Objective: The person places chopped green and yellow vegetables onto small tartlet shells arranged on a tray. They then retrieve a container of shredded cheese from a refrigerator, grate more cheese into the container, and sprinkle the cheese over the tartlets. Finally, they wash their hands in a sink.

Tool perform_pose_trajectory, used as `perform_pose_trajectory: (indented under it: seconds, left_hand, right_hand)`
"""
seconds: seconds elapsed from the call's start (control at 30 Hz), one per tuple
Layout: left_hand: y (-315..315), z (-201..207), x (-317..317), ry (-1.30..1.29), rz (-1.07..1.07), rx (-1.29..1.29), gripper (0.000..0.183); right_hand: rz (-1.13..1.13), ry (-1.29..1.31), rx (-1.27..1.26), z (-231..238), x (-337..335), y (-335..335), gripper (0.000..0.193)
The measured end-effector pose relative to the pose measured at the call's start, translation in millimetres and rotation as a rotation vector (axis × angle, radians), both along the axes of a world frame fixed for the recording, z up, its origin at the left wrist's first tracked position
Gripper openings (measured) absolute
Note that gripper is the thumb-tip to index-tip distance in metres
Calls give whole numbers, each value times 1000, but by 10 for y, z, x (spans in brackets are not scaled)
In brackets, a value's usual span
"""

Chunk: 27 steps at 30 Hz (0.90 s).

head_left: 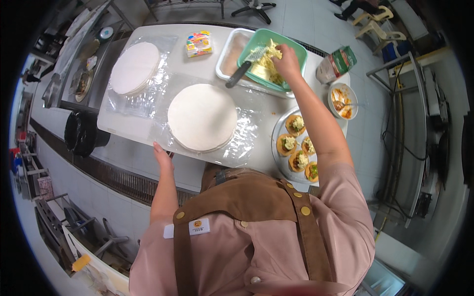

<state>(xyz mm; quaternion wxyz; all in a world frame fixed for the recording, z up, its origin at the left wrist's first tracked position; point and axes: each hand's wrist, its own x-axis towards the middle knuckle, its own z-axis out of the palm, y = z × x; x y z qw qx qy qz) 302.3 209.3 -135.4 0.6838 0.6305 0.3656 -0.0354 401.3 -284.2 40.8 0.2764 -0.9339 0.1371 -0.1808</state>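
Note:
My right hand (287,64) reaches into a green rectangular tub (262,37), its fingers closed on grated cheese. More shredded and chunky pale-yellow cheese (266,74) lies in the tub. A flat grater (256,54) with a black handle (239,75) leans over the tub's left side. Below my right forearm, a round metal tray (282,166) holds several small round bases (286,145) topped with green filling and shredded cheese; the forearm hides part of it. My left hand (163,157) rests at the table's near-left edge, fingers extended, some hidden from view.
Two stacks of white round sheets, one near (202,117) and one farther left (134,67), lie on clear plastic on the white table (118,123). A small colourful package (199,44), a white tray (223,61), a green-and-red pouch (336,64) and a bowl with sauce and spoon (342,100) stand around.

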Motion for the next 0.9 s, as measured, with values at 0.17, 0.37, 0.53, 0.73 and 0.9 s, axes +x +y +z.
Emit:
perform_pose_trajectory:
  seconds: [0.17, 0.37, 0.53, 0.73, 0.9]
  left_hand:
    - [0, -29, 14, 21, 31, 3, 61]
    - [-15, -30, -4, 13, 30, 1, 64]
    - [-14, -41, -5, -45, 16, -6, 67]
    - [-42, 13, -5, -3, 32, -5, 66]
    - [-63, 33, -2, 3, 64, -22, 64]
  right_hand:
    - [-108, 121, -163, -143, 307, 169, 36]
    - [-55, 109, -12, -212, 415, -174, 25]
    - [2, 209, 121, -133, 409, -400, 18]
    - [61, 141, -208, -136, 253, 35, 32]
    - [140, 166, -475, -76, 187, 156, 32]
